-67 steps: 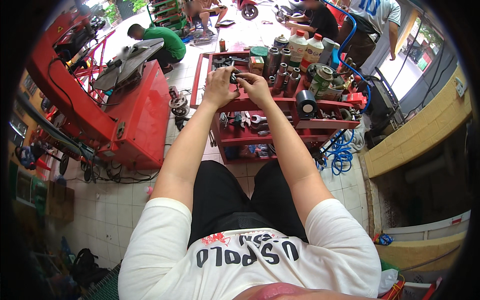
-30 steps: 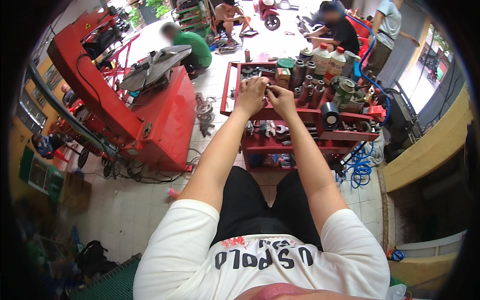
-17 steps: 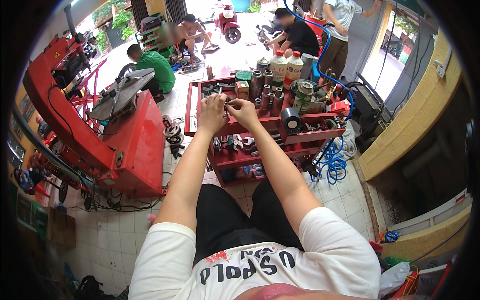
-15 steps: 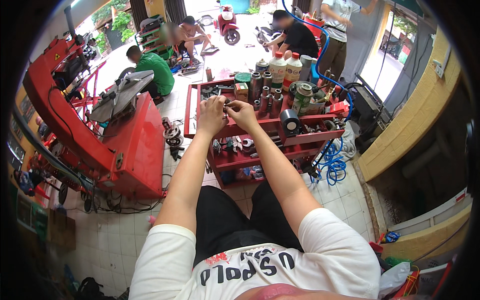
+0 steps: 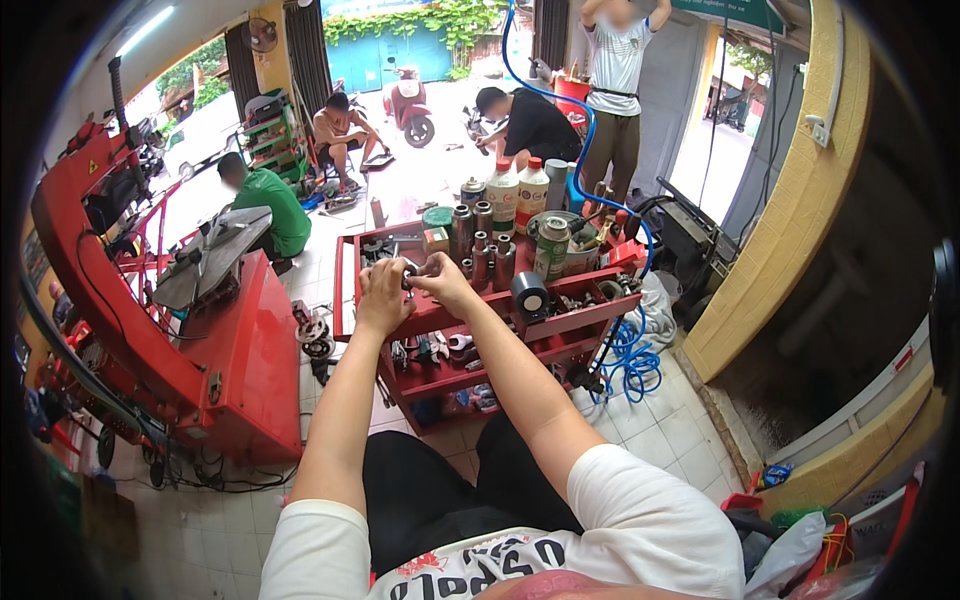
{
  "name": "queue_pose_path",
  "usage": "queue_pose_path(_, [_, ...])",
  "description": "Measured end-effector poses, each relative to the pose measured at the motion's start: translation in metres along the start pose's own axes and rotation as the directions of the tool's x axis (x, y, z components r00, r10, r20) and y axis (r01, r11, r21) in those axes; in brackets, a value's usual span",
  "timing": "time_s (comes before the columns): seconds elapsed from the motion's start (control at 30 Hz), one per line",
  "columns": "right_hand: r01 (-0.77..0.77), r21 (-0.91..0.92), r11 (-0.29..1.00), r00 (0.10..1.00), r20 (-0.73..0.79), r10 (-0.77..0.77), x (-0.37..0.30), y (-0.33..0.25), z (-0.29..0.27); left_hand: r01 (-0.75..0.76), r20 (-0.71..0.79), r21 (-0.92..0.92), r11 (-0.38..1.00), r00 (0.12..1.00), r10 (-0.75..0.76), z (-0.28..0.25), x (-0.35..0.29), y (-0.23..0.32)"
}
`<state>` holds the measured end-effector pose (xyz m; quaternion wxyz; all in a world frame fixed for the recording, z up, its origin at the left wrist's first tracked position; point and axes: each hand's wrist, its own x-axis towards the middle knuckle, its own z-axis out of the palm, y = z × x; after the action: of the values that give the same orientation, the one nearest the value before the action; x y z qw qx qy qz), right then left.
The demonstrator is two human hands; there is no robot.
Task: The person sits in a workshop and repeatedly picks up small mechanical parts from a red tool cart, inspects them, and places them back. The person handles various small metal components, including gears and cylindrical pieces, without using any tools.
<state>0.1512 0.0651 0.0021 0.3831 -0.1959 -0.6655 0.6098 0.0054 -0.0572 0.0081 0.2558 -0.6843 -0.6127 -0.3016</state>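
Both of my arms reach forward over the near left part of a red tool cart (image 5: 345, 290). My left hand (image 5: 386, 293) is closed round a small dark metal part (image 5: 408, 280), mostly hidden by the fingers. Close against it, my right hand (image 5: 441, 282) pinches the same part from the right. What kind of part it is, I cannot make out. Just beyond my hands stand several metal sockets (image 5: 481, 258) and a small green-and-red box (image 5: 435, 241). A black cylinder with a pale end (image 5: 529, 297) lies to the right of my right hand.
Bottles with red caps (image 5: 502, 198) and a green-and-white can (image 5: 552, 248) stand on the cart. A blue hose (image 5: 592, 130) hangs down at its right. To the left is a red machine (image 5: 255, 350). People in green (image 5: 275, 210), black (image 5: 540, 128) and white (image 5: 615, 65) are farther off.
My view has tilted up and shifted right, so the cart sits lower and further left. My hands stay together on the small part. The standing person has raised both arms toward the head.
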Motion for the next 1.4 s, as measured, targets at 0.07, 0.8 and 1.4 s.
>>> queue_pose_path(0.07, [-0.073, 0.127, 0.989, 0.997, 0.049, 0.067, 0.004, -0.001, -0.009, -0.027, -0.002, 0.008, 1.000, 1.000, 0.027, -0.002, 0.005, 0.005])
queue_pose_path(0.8, [-0.314, 0.367, 0.876, 0.871, 0.479, 0.111, 0.024, 0.008, -0.022, -0.013, 0.001, -0.080, 0.997, 1.000, 0.013, 0.004, 0.004, -0.003])
queue_pose_path(1.4, [-0.352, 0.403, 0.845, 0.871, 0.472, 0.138, 0.025, 0.010, -0.023, 0.056, 0.077, -0.117, 0.992, 0.996, -0.047, 0.001, 0.008, -0.001])
